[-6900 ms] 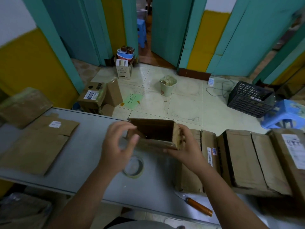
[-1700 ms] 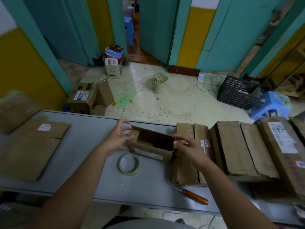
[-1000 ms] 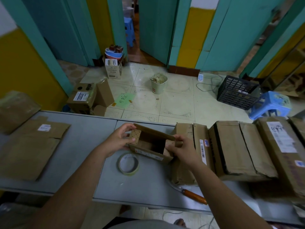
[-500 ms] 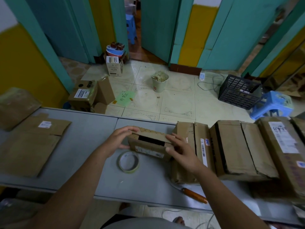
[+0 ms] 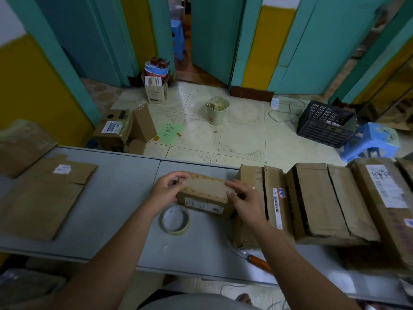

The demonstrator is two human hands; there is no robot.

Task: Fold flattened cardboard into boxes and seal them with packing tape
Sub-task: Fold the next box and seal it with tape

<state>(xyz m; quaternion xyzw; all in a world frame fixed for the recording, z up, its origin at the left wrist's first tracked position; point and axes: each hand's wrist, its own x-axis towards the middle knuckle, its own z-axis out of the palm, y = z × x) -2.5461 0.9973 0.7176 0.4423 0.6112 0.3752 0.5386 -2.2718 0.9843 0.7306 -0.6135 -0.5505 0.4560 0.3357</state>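
Grey table (image 5: 116, 198) fronts pale tiled floor (image 5: 241, 135), teal doors (image 5: 210, 34).

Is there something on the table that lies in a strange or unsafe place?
Yes. The knife with the orange handle lies near the table's front edge, its blade partly hidden under a cardboard box, close to the right hand's forearm. It could be knocked off.

Orange-handled knife (image 5: 259, 263): blade mostly hidden under right forearm and stacked brown cartons (image 5: 324, 198). Rightmost carton cut off by frame edge. White label print on small brown cardboard box (image 5: 204, 194) too small to read.
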